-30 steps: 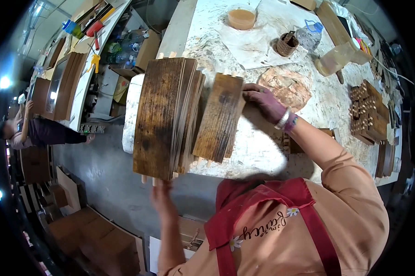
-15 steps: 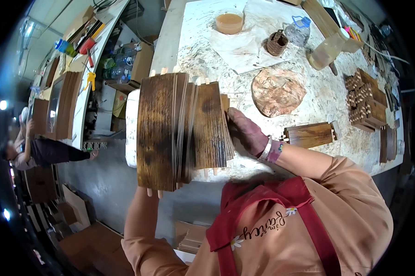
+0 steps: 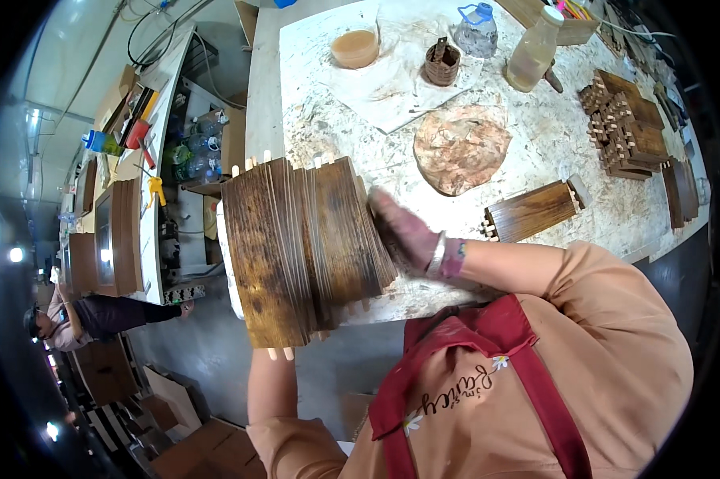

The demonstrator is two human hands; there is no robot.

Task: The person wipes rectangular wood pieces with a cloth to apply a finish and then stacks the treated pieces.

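A fanned stack of dark-stained wooden boards [image 3: 276, 247] with pale pegs at both ends stands tilted over the table's left front edge. My left forearm [image 3: 270, 382] reaches up behind it; the boards hide my left hand, so its fingers cannot be seen. My right hand [image 3: 408, 231], in a stained purple glove, lies with fingers stretched flat along the stack's right side. To the right of that hand, a few more pegged boards [image 3: 534, 211] lie on the white, stain-spattered table [image 3: 320, 120]. A crumpled brown-stained cloth [image 3: 462, 150] is spread beyond my right hand.
Farther back are a bowl of tan liquid [image 3: 354, 49], a brown-coated cup [image 3: 441, 64], a clear jug [image 3: 477, 32] and a bottle [image 3: 533, 49]. Stacked pegged pieces [image 3: 627, 128] stand at the right. Another person [image 3: 108, 315] is by a side bench at the left.
The stack has tilted and swung slightly, its boards shifting closer together. My right hand has stayed at its right side. The view has turned, so the table sits farther left.
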